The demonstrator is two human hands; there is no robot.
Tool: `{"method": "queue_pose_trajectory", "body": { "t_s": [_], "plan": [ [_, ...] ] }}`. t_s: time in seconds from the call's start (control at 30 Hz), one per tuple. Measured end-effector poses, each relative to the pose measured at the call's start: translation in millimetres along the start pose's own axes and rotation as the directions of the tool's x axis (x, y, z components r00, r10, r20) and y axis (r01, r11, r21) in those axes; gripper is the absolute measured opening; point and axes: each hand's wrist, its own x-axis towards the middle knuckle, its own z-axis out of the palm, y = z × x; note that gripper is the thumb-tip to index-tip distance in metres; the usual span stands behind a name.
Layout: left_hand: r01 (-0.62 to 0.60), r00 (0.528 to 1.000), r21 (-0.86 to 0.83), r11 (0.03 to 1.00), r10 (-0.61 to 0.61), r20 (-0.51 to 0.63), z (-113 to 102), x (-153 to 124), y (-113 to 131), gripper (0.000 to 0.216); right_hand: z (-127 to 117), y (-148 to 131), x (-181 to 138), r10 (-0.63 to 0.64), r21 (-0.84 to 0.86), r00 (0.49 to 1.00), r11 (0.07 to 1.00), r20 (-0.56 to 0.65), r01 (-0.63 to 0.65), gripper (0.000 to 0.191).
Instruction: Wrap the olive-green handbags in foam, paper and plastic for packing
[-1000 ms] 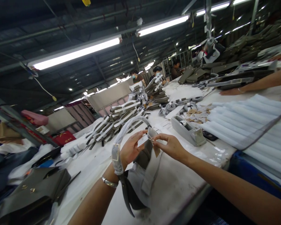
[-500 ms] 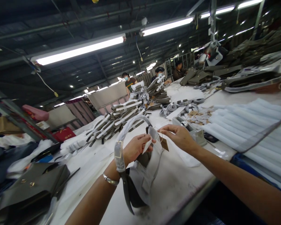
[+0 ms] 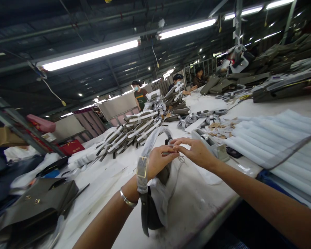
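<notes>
A dark olive handbag (image 3: 153,212) stands on the table below my hands, partly wrapped in white paper. Its handle (image 3: 148,147), covered in clear film with a gold buckle, arches up around my left wrist. My left hand (image 3: 162,159) reaches through this arch, thumb and fingers pinched together near the handle's far end; what they grip is hidden. Against those fingertips my right hand (image 3: 197,152) pinches a thin cord (image 3: 181,159), which hangs in a small loop under its fingers. The brown tag is out of sight now.
Bundled straps (image 3: 134,129) lie piled behind the bag. A grey box (image 3: 214,147) and pale foam sheets (image 3: 272,138) are at the right. Another olive bag (image 3: 41,204) lies at left. Co-workers, including a person (image 3: 140,97) standing, are farther back.
My left hand has moved up and right, so the fingertips of both hands now meet. The brown tag and white slip have gone from sight. The standing person has shifted left.
</notes>
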Motion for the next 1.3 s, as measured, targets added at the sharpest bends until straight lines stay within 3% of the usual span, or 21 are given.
{"method": "queue_pose_trajectory", "body": {
  "t_s": [0.17, 0.3, 0.4, 0.5, 0.67, 0.83, 1.03, 1.3],
  "plan": [
    [0.028, 0.999, -0.062, 0.998, -0.030, -0.029, 1, 2, -4, 0.029, 4, 13, -11, 0.020, 0.143, 1.000, 0.990, -0.021, -0.017, 0.030],
    [0.052, 0.998, -0.170, 0.984, -0.056, -0.021, 1, 0, -2, 0.032, 11, 26, -27, 0.059, 0.256, 0.995, 0.964, 0.079, -0.077, 0.044],
    [0.075, 0.997, -0.237, 0.968, -0.081, -0.016, 2, 0, -3, 0.033, 16, 30, -34, 0.119, 0.205, 0.989, 0.969, 0.091, -0.135, 0.026],
    [0.079, 0.993, -0.273, 0.959, -0.099, -0.062, 1, 0, -3, 0.030, 16, 32, -36, 0.165, 0.122, 0.986, 0.979, -0.018, -0.162, 0.019],
    [0.037, 0.987, -0.394, 0.918, -0.096, -0.132, -3, -1, 1, 0.025, 12, 43, -40, 0.067, -0.203, 0.976, 0.973, -0.208, -0.110, 0.018],
    [0.083, 0.993, -0.540, 0.837, -0.116, -0.027, -9, -1, 1, 0.026, 14, 50, -49, 0.013, -0.285, 0.975, 0.955, -0.222, -0.077, 0.019],
    [0.165, 0.984, -0.483, 0.860, -0.109, 0.143, -11, -5, 2, 0.031, 14, 40, -50, -0.035, -0.286, 0.974, 0.958, -0.223, -0.031, 0.021],
    [0.159, 0.979, -0.481, 0.862, -0.077, 0.187, -7, -8, 3, 0.031, 14, 42, -54, 0.014, -0.299, 0.974, 0.951, -0.227, -0.083, 0.023]
  ]
}}
